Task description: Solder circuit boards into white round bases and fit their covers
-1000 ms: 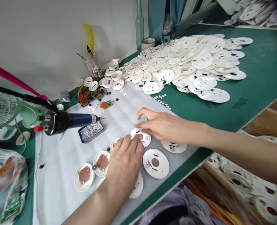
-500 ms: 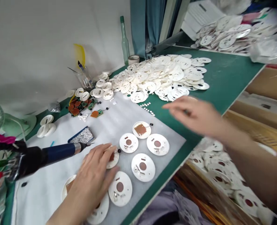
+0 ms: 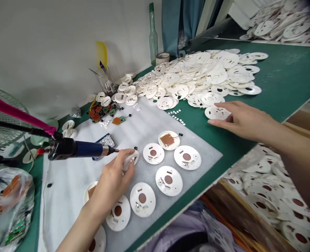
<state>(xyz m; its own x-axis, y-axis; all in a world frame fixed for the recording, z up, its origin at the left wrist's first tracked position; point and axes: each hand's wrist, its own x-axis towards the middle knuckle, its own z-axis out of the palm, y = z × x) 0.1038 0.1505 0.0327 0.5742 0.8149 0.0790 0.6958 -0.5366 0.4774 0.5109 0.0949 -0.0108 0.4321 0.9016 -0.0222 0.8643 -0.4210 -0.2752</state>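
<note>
The two hands are well apart from each other. The left hand [image 3: 115, 176] is clamped on a small white case [image 3: 131, 160], which it holds tilted above the pale sheet [image 3: 65, 196] on the green counter [image 3: 288, 75]. The right hand [image 3: 245, 119] has its thumb and fingers closed about a white disc [image 3: 215, 112], which is at the near edge of the big pile of white discs [image 3: 196, 73], to the right of the sheet.

Between the hands, on the sheet, there lies an open round case [image 3: 168, 140] with a brown board inside, and a black part on a wire reaches over its rim. Near it are several larger plates [image 3: 187, 157], each with a brown round opening. Another case [image 3: 90, 191] with a brown board is partly hidden behind the left wrist.

A blue electric screwdriver [image 3: 89, 149] hangs level, its tip just beside the left hand (whether they touch, I cannot tell). Behind the screwdriver stands a blue tray [image 3: 108, 140] of small metallic pieces, and farther back is a heap of circuit boards [image 3: 99, 112].
</note>
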